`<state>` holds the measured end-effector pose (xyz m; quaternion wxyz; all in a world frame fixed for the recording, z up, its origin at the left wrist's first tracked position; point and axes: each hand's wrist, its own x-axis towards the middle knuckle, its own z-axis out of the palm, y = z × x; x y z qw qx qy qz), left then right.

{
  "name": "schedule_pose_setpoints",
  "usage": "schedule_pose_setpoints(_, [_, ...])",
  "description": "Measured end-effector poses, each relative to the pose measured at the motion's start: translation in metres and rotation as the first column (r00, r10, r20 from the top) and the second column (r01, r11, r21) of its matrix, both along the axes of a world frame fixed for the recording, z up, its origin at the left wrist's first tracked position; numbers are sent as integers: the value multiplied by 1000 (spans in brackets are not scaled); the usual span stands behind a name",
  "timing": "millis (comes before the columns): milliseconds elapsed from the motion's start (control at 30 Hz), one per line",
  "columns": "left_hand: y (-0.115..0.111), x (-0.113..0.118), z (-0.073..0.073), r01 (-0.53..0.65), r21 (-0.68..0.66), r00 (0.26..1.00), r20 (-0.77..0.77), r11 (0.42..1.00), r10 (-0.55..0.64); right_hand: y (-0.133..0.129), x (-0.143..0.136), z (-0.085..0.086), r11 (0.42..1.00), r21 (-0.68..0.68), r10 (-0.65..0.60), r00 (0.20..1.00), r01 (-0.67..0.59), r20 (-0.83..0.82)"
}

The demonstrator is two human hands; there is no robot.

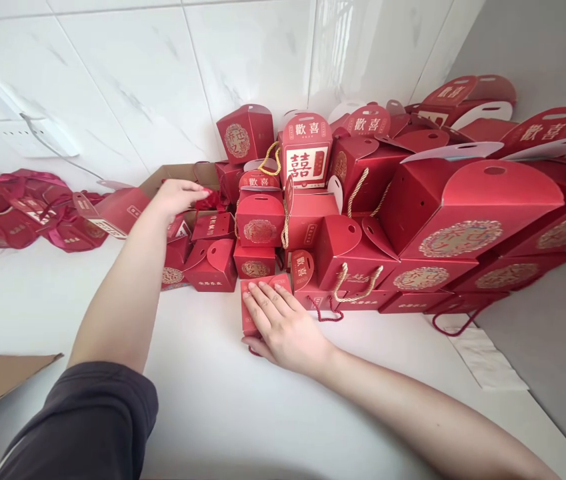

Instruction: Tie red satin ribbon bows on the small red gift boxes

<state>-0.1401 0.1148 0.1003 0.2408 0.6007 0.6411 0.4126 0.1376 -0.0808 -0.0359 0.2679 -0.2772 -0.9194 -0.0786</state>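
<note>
My right hand (290, 330) lies with outstretched fingers across a small red gift box (250, 323), its thumb along the near edge. A bit of dark red cord shows under that thumb. Further left, my left hand (180, 198) reaches over a brown cardboard box (170, 175) at the wall. Its fingers are pinched together near something small and red; what exactly they hold I cannot make out. Beside my left forearm a red gift box (121, 208) leans at a tilt. Red boxes with gold emblems, such as a stacked gift box (261, 220), stand between my hands.
Large red gift boxes (477, 200) with rope handles are piled at the right. Several ribbon-tied red packages (45, 207) lie at the far left below a wall socket (37, 137). A cardboard flap (3, 380) juts in at left. White tissue (487, 357) lies at right.
</note>
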Motion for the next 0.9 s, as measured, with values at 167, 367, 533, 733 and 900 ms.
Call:
schedule_pose_setpoints(167, [-58, 20, 45, 9, 266, 940, 326, 964, -99, 2, 1, -3, 999, -33, 23, 999, -24, -23])
schedule_pose_setpoints(367, [-172, 73, 58, 231, 457, 880, 279, 859, -385, 7, 16, 37, 928, -275, 137, 916, -252, -376])
schedule_pose_setpoints(533, [-209, 112, 48, 368, 46, 927, 55, 929, -370, 6, 24, 104, 801, -364, 80, 688, -475, -721])
schedule_pose_setpoints(733, [-198, 115, 41, 502, -81, 829, 330, 861, -452, 9, 28, 120, 272, -604, -180, 576, -750, -797])
schedule_pose_setpoints(900, [-182, 107, 29, 418, -1, 770, 532, 908, -354, 11, 50, 116, 103, -648, -183, 626, -754, -758])
